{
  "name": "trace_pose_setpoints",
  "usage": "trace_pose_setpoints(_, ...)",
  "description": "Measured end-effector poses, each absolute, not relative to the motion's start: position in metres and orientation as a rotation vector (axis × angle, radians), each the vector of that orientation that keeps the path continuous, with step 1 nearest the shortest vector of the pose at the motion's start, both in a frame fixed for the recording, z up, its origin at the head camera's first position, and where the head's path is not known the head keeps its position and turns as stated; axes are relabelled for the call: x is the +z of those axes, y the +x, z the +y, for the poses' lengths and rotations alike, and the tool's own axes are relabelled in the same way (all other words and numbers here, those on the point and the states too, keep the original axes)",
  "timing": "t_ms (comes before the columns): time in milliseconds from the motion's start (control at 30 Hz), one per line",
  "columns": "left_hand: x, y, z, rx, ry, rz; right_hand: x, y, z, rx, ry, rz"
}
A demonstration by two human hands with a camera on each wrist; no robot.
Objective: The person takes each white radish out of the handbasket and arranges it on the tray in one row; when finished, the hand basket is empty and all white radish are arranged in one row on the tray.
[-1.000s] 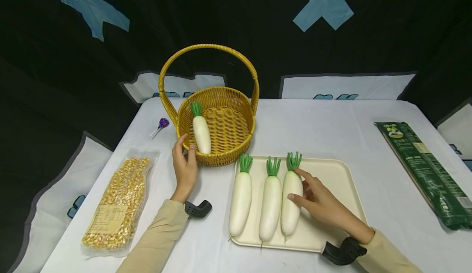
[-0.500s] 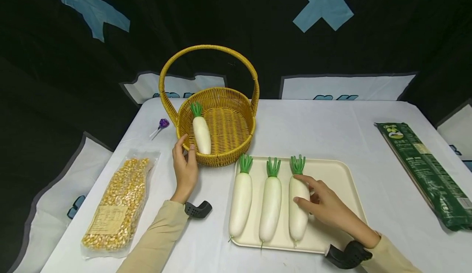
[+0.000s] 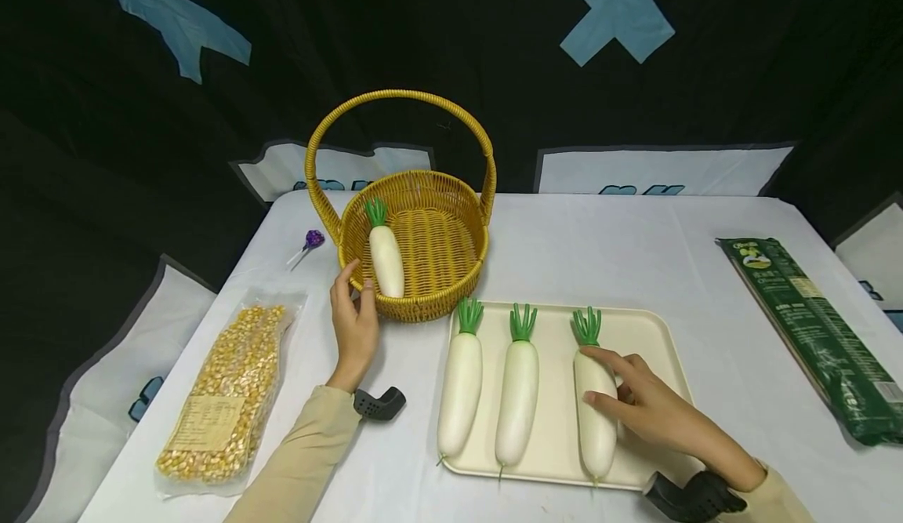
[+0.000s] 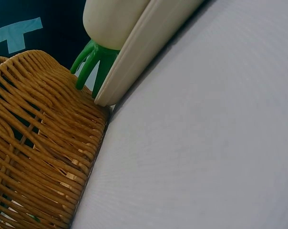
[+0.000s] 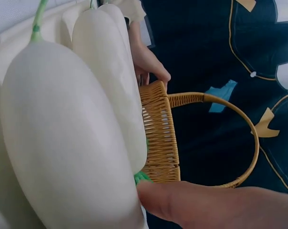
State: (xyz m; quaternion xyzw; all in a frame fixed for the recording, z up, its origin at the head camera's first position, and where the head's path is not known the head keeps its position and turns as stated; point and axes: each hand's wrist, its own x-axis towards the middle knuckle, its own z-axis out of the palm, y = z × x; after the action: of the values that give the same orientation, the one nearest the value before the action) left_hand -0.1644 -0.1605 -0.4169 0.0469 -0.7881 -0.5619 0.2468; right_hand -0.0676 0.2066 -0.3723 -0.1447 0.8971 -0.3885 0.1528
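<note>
Three white radishes with green tops lie side by side on a cream tray [image 3: 557, 397] in the head view. My right hand [image 3: 649, 409] holds the rightmost radish [image 3: 594, 413] near its upper part, thumb on its left side. The middle radish [image 3: 518, 405] and the left radish [image 3: 460, 397] lie apart from it. Up and left, my left hand [image 3: 355, 331] grips the near-left rim of a yellow wicker basket [image 3: 423, 307]. One smaller-looking radish [image 3: 386, 260] leans inside that basket. In the right wrist view, my right thumb [image 5: 168, 200] shows beside the held radish.
A bag of corn kernels [image 3: 233, 382] lies on the left of the white-covered table, with a purple lollipop [image 3: 313, 238] behind it. On the right lies a long green package [image 3: 811, 327]. The basket's tall handle [image 3: 398, 94] arches above it, before a dark cloth backdrop.
My right hand has moved the rightmost radish to the right and slightly nearer, widening the gap to the middle one. The left hand has stayed on the basket rim.
</note>
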Motion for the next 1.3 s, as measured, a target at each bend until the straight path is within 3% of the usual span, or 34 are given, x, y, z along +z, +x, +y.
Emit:
trace_pose_setpoints(500,-0.417,-0.164,-0.160,-1.524,0.118,-2.153,-0.356,-0.075,0.202,-1.012,-0.319,2.824)
trace_pose_setpoints(667,-0.418,-0.164,-0.160,-1.521,0.116,-2.157,-0.347,-0.084,0.188,-1.273,-0.386,2.781)
trace_pose_setpoints(833,-0.417,-0.164,-0.161,-1.523,0.116,-2.158,-0.342,-0.094,0.152,-1.642,-0.474,2.227)
trace_pose_setpoints(1067,-0.416,-0.164,-0.162,-1.521,0.111,-2.162,-0.350,-0.108,0.074,-2.015,-0.289,1.639)
trace_pose_setpoints(1300,-0.417,-0.164,-0.160,-1.513,0.121,-2.160,-0.335,-0.160,0.008,-2.377,-0.129,1.419)
